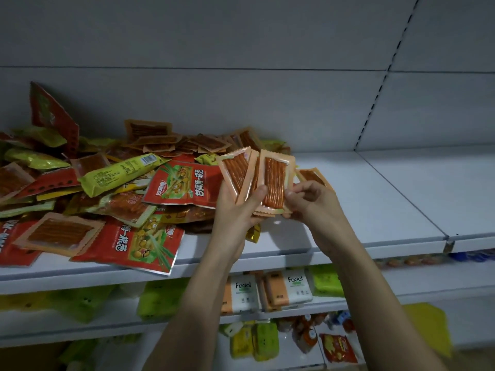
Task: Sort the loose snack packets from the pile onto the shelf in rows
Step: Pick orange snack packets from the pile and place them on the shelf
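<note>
Both hands — left hand (239,207) and right hand (308,200) — pinch a fanned stack of orange packets (273,183) above the shelf (375,199) — loose grip, slick film, likely to slip.

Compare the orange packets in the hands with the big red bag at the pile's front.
The orange packets are small with clear windows showing strips; the red bag is larger, opaque and printed. The packets are held upright, fanned between the left hand and right hand; the bag lies flat on the shelf. Both are sealed snacks.
</note>
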The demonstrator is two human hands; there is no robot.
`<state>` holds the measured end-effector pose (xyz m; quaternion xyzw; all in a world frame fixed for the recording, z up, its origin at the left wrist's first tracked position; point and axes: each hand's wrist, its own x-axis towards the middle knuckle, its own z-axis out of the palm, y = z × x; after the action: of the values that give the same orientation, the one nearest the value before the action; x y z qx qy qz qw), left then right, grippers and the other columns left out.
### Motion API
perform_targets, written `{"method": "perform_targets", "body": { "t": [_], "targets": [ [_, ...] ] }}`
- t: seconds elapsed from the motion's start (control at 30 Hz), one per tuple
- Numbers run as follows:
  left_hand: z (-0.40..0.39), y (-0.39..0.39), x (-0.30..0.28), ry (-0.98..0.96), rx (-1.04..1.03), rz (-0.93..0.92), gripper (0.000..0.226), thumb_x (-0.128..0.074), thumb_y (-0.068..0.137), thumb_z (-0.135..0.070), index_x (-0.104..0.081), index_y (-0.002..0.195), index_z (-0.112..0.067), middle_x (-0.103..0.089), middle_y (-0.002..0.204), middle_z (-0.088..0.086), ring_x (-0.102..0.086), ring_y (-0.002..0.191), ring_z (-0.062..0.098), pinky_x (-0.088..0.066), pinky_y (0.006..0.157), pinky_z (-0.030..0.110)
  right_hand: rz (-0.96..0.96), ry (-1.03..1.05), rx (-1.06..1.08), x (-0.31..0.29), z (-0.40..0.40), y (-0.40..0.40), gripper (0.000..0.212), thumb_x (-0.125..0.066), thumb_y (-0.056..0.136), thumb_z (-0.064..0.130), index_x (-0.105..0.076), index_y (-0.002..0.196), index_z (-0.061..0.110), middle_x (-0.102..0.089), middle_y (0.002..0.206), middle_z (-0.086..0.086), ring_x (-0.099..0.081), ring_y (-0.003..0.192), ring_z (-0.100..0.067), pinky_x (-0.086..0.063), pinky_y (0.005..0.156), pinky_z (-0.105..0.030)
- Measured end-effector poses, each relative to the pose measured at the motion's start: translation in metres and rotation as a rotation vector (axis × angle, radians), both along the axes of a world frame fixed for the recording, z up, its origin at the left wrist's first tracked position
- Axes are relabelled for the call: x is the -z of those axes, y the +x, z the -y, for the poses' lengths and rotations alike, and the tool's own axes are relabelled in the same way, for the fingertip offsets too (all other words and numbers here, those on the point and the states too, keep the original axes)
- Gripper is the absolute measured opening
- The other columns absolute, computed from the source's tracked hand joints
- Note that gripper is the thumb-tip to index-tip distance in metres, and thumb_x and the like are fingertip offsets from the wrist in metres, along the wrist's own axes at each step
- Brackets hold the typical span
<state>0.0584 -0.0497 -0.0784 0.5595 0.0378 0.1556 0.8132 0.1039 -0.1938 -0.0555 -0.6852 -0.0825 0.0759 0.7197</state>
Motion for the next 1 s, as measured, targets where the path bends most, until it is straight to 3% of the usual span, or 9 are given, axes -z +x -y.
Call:
{"method": "perform_targets", "body": {
  "t": [0.1,0.37,0.43,0.5,0.6,0.73,0.87,0.93,1.0],
  "targets": [
    [0.007,0.007,0.002,0.001,-0.03,-0.008,0.062,-0.067,0.09,0.002,-0.046,0.14,-0.027,-0.068,0.128,0.0,-0.068,0.114,0.018,-0.061,0.083,0.042,-0.001,-0.097,0.009,-0.001,0.012,0.012,0.011,-0.058,0.098,0.014,-0.058,0.09,0.006,-0.065,0.061,0.004,-0.065,0.059,-0.011,-0.058,0.06,-0.031],
    [0.028,0.039,-0.004,0.026,-0.096,-0.042,0.06,-0.067,0.089,0.006,-0.05,0.137,-0.025,-0.071,0.123,-0.002,-0.07,0.11,0.017,-0.062,0.08,0.043,0.124,-0.754,0.256,0.019,0.066,0.121,0.029,-0.061,0.09,0.026,-0.062,0.109,0.004,-0.064,0.105,-0.006,-0.061,0.1,-0.028,-0.048,0.078,-0.037],
    [0.034,0.047,-0.006,0.029,-0.12,-0.049,0.059,-0.067,0.09,0.006,-0.05,0.134,-0.03,-0.071,0.121,-0.005,-0.07,0.109,0.014,-0.063,0.076,0.036,0.135,-0.9,0.194,0.025,0.062,0.14,0.031,-0.06,0.094,0.029,-0.058,0.107,0.001,-0.055,0.097,-0.007,-0.055,0.097,-0.029,-0.04,0.072,-0.032],
    [0.039,0.056,-0.008,0.033,-0.139,-0.059,0.058,-0.066,0.09,0.005,-0.051,0.13,-0.035,-0.071,0.121,-0.007,-0.07,0.109,0.013,-0.062,0.074,0.031,0.152,-0.971,0.158,0.03,0.054,0.152,0.029,-0.061,0.092,0.033,-0.049,0.085,0.007,-0.047,0.079,-0.004,-0.047,0.083,-0.029,-0.03,0.055,-0.031],
    [0.046,0.069,-0.013,0.031,-0.181,-0.074,0.055,-0.067,0.091,0.003,-0.053,0.124,-0.039,-0.071,0.121,-0.008,-0.07,0.109,0.013,-0.062,0.081,0.036,0.131,-0.992,0.129,0.035,0.051,0.168,0.031,-0.066,0.089,0.029,-0.044,0.085,0.007,-0.047,0.077,-0.006,-0.047,0.077,-0.027,-0.023,0.048,-0.029],
    [0.052,0.082,-0.018,0.016,-0.249,-0.094,0.056,-0.066,0.091,0.001,-0.05,0.134,-0.031,-0.07,0.126,-0.003,-0.069,0.112,0.019,-0.059,0.09,0.047,0.035,-0.988,0.01,0.037,0.059,0.185,0.028,-0.074,0.084,0.029,-0.062,0.086,0.004,-0.061,0.078,-0.009,-0.057,0.073,-0.026,-0.032,0.049,-0.027],
    [0.057,0.093,-0.021,0.0,-0.311,-0.103,0.053,-0.067,0.09,0.001,-0.052,0.13,-0.031,-0.071,0.122,0.0,-0.071,0.109,0.023,-0.058,0.091,0.053,0.036,-0.946,-0.093,0.033,0.07,0.193,0.018,-0.074,0.085,0.022,-0.069,0.09,0.006,-0.07,0.09,-0.011,-0.065,0.085,-0.026,-0.047,0.067,-0.029],
    [0.059,0.096,-0.02,0.01,-0.318,-0.11,0.051,-0.067,0.09,0.001,-0.054,0.127,-0.032,-0.072,0.121,0.001,-0.071,0.108,0.023,-0.058,0.091,0.053,0.007,-0.814,-0.12,0.026,0.079,0.193,0.012,-0.075,0.085,0.015,-0.064,0.084,0.01,-0.069,0.093,-0.013,-0.066,0.086,-0.027,-0.053,0.076,-0.034],
    [0.06,0.096,-0.017,0.009,-0.315,-0.125,0.054,-0.068,0.09,0.0,-0.052,0.134,-0.028,-0.071,0.123,0.002,-0.07,0.11,0.024,-0.057,0.092,0.055,-0.078,-0.52,-0.13,0.015,0.093,0.188,0.014,-0.074,0.086,0.01,-0.061,0.084,0.011,-0.067,0.084,-0.013,-0.064,0.073,-0.024,-0.052,0.068,-0.032]
  ]
}}
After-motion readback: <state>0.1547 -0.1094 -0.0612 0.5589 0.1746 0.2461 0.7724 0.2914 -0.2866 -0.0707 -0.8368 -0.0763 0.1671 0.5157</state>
